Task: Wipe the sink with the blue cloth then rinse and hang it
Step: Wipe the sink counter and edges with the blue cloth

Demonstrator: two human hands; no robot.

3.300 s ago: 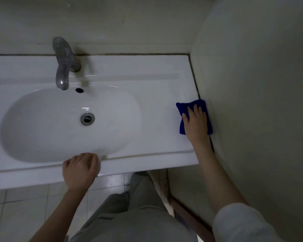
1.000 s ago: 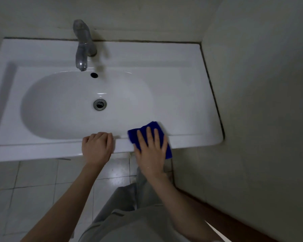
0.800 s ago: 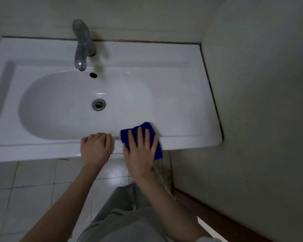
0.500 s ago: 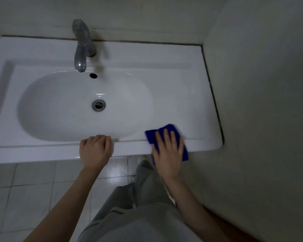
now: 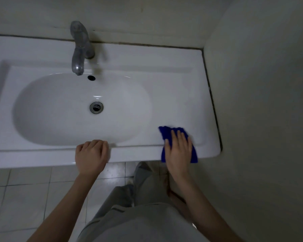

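White sink [image 5: 182, 95] is set into a corner, its right edge against the side wall [image 5: 261, 102] and its back edge against the rear wall. Blue cloth [image 5: 166, 133] lies on the sink's front right deck, right of the basin and near the front right corner; its near end hangs over the front rim. Right hand [image 5: 179, 151] lies palm down on the cloth, grip flat and wide, fingers straight and pressing the cloth to the deck, nothing clasped. The cloth's edges and the fingertips are blurred. Left hand [image 5: 90, 155] is on the front rim at the middle of the basin, well apart from the cloth; grip closed, fingers curled over the raised lip of the rim, thumb not visible. Metal faucet [image 5: 79, 49] stands at the back, spout over the basin, no water visible. Overflow hole [image 5: 91, 77] sits just below the spout; drain [image 5: 96, 107] is at the basin floor. Tiled floor [image 5: 24, 198] and grey trousers [image 5: 147, 189] show below the rim.
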